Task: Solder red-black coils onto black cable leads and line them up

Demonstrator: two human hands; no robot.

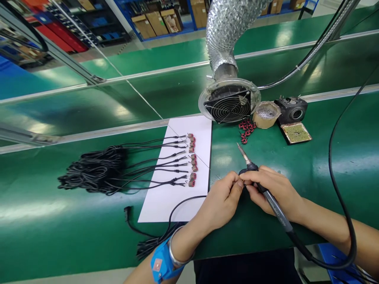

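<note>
My right hand is closed around a soldering iron, whose bare metal tip points up and away to the left. The fingertips of my left hand are pinched together and meet those of my right hand. A black cable runs in under my left hand from a coil beside my left wrist. Its end at the fingertips is mostly hidden, with only a small dark bit showing. Left of my hands, several small red-and-metal cylindrical parts stand in a column on a white sheet, beside cable ends.
A large black cable bundle lies left of the sheet. Beyond my hands are a fume extractor fan, small red-and-black parts, a tape roll, an iron stand and a sponge tray. The iron's cord loops at right.
</note>
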